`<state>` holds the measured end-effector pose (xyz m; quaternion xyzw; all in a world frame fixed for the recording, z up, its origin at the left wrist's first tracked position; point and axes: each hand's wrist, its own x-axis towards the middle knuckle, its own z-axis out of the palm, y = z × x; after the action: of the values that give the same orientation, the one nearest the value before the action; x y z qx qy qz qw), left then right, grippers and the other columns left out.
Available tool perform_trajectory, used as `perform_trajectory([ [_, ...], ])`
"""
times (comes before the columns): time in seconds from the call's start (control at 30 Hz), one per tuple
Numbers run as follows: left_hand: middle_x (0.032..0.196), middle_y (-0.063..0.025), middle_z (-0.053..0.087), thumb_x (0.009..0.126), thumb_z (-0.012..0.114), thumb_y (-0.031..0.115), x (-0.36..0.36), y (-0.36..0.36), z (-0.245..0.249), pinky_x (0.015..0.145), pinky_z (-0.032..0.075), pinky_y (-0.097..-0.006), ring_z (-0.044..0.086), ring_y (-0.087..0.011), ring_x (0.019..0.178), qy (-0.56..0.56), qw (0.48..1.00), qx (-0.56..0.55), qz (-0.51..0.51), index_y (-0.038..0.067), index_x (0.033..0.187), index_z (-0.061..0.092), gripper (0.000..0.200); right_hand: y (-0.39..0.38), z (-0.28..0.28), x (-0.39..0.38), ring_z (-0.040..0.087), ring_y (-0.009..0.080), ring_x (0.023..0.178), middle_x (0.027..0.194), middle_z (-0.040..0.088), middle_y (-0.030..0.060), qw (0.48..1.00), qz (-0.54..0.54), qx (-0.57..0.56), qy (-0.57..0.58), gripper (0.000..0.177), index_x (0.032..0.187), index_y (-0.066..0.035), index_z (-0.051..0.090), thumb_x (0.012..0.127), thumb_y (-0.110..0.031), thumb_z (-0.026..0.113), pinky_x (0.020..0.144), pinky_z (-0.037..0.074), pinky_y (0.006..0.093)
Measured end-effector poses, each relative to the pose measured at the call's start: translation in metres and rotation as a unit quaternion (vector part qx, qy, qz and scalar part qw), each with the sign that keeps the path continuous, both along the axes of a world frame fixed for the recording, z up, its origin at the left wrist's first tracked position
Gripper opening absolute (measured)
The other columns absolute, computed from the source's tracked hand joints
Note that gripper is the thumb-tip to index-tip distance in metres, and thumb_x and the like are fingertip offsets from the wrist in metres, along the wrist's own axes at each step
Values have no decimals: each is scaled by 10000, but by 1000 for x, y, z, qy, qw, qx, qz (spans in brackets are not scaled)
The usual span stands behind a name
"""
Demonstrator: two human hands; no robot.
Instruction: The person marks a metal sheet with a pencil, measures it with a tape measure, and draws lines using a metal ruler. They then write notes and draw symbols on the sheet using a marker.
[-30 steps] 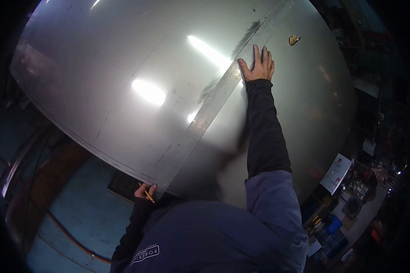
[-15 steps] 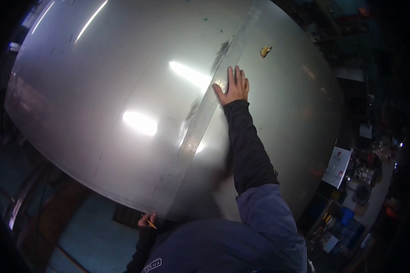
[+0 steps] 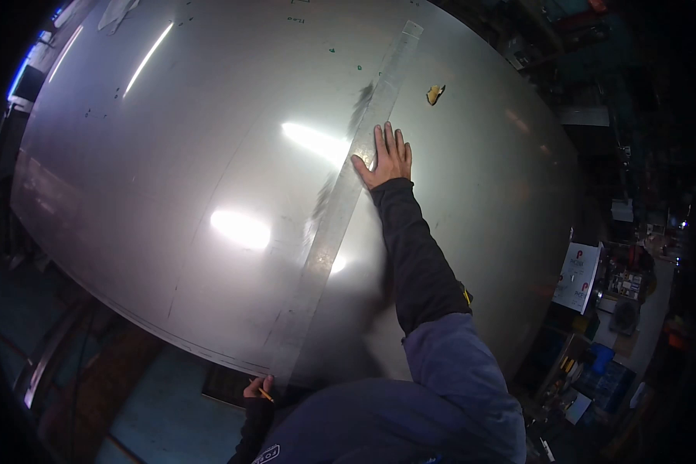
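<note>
A long, flat straightedge [image 3: 323, 251] lies slantwise across a large shiny metal sheet [image 3: 209, 155]. My right hand [image 3: 387, 158] is spread flat, its thumb on the straightedge and its other fingers at the right edge and on the sheet. Down at the sheet's near edge, my left hand [image 3: 258, 387] is closed around a thin yellow-orange pencil [image 3: 265, 395], beside the straightedge's lower end. Dark smudges run along the straightedge's left side.
A small yellowish piece [image 3: 435, 94] lies on the sheet right of the straightedge. Small green marks dot the far part. On the right are a white printed board [image 3: 577, 277], a blue bin [image 3: 603, 384] and cluttered shop items.
The view has shifted a little, showing more of the sheet's far part. My right hand stays spread at the straightedge, and my left hand still holds the pencil at the near edge.
</note>
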<state>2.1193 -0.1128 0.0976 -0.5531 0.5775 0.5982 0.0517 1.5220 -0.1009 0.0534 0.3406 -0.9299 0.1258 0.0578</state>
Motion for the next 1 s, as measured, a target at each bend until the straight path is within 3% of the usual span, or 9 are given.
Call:
perform_trajectory([
  [0.2,581,35,418,934,673,221,-9,-1,9,530,311,-275,375,-61,589,-9,1000,12,8,13,679,578,342,-1,1,1,252,390,1422,1544,304,163,1000,-4,7,-2,860,1474,-92,363,812,-581,613,1138,207,564],
  [0.3,574,36,403,931,677,217,-4,2,3,522,302,-275,366,-59,580,-7,999,-33,-9,11,672,569,348,0,1,0,249,390,1423,1545,303,161,1000,-5,9,-4,860,1475,-91,357,813,-579,610,1140,204,564],
  [0.7,577,11,468,919,685,221,8,5,-15,533,346,-277,416,-69,575,-13,1000,-12,4,-6,738,631,295,1,-6,-3,236,386,1431,1554,293,143,1000,1,2,0,887,1476,-95,355,791,-591,621,1148,180,567],
  [0.77,585,-2,482,920,683,224,10,8,-18,536,357,-280,426,-72,579,50,997,-60,4,-10,759,644,287,1,-9,-4,253,389,1426,1549,311,139,1000,0,3,16,893,1479,-118,359,777,-595,639,1142,191,574],
  [0.9,598,-6,506,916,692,236,-10,-2,12,539,371,-272,447,-66,588,-53,998,-17,-23,-15,800,667,278,2,-15,-7,257,388,1426,1555,316,103,1000,7,6,26,899,1491,-138,341,784,-611,632,1130,196,588],
  [1.0,601,11,501,924,686,245,1,4,-2,538,364,-266,433,-61,591,-34,999,-22,-1,-21,809,667,290,3,-24,-12,247,386,1429,1564,303,89,1000,12,6,18,898,1502,-162,328,807,-684,553,1137,168,585],
])
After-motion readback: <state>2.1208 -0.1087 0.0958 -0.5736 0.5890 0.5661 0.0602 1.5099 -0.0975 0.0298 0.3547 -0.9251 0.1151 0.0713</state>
